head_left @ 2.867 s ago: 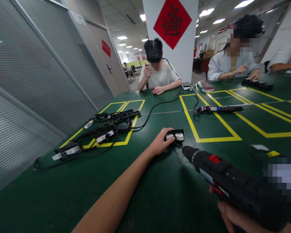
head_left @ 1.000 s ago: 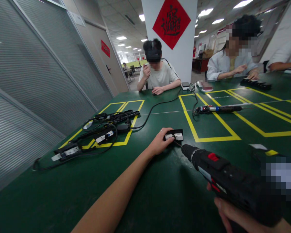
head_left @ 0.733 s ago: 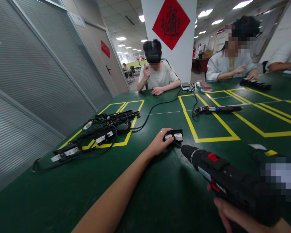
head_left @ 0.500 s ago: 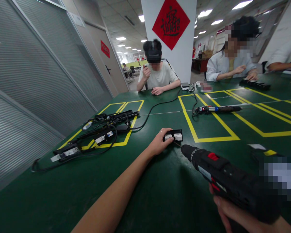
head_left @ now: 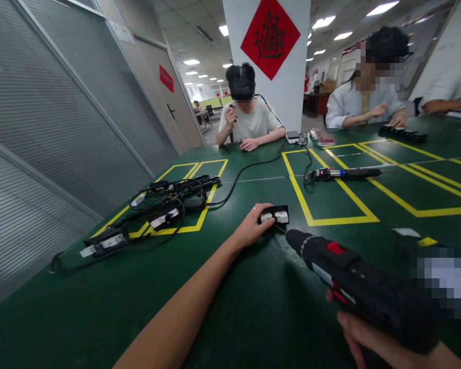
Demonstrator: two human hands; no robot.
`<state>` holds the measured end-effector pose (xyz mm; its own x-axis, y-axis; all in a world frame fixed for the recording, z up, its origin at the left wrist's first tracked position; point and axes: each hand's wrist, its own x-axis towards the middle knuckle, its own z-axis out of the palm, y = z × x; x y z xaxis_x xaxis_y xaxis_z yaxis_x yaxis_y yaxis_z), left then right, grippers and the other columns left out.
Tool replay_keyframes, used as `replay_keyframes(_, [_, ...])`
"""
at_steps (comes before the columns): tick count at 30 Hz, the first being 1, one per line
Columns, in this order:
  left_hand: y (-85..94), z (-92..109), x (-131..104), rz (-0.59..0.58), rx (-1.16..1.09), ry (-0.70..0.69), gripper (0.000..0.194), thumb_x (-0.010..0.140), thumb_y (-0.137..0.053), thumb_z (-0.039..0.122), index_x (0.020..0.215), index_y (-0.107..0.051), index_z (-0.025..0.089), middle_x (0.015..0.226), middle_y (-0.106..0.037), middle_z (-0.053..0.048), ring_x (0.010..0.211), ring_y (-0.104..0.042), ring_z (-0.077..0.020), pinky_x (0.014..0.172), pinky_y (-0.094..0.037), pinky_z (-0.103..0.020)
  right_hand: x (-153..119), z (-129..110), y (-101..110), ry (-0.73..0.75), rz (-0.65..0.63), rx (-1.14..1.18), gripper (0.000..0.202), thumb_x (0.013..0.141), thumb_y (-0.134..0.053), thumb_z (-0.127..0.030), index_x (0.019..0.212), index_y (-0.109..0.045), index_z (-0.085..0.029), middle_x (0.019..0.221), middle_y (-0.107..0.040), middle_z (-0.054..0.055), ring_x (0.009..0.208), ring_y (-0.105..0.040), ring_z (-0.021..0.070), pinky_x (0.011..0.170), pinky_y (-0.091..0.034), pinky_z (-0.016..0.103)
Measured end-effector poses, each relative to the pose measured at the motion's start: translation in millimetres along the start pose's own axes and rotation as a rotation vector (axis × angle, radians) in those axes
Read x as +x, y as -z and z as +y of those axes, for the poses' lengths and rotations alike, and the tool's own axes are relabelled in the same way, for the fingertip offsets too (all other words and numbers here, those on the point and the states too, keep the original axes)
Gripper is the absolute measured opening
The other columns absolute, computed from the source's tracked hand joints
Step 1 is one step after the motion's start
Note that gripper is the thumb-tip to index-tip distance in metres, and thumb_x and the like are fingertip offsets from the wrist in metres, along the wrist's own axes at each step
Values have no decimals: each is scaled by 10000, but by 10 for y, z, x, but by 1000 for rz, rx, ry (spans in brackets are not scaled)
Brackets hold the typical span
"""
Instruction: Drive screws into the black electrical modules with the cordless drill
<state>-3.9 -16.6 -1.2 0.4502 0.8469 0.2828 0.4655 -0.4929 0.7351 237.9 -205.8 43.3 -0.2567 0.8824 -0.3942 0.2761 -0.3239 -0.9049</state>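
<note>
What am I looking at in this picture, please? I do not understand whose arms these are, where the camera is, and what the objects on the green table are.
The camera sits on a person's head and looks forward and down, so the two bare arms at the bottom belong to that person. The left hand presses on a small black part with white inserts, which lies on the green table. The right hand has its grip around a black cordless power screwdriver; its thin bit points at that part. To the left lies a heap of black power strips with cables, partly inside yellow floor-tape boxes. Farther away lies a soldering iron with its cord. Across the table sit other people, busy with their own hands; they are not the camera wearer.
</note>
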Motion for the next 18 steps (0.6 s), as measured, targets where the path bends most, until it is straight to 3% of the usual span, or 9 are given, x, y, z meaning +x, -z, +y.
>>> replay_keyframes(11, [28, 52, -9, -22, 9, 23, 425, 848, -525, 346, 1247, -467, 213, 1189, -526, -72, 1094, -516, -215, 1006, -397, -376, -17, -24, 15, -15, -6, 3, 256, 804, -638, -378, 1023, -654, -246, 440, -656, -44, 384, -634, 146, 446, -521, 248])
replay_keyframes(18, [31, 70, -10, -13, 10, 33, 422, 839, -533, 338, 1238, -481, 210, 1181, -534, -72, 1089, -520, -219, 997, -405, -378, -2, 45, -27, -34, 56, -41, 263, 821, -603, -387, 1017, -649, -219, 393, -610, -53, 392, -639, 159, 496, -533, 268])
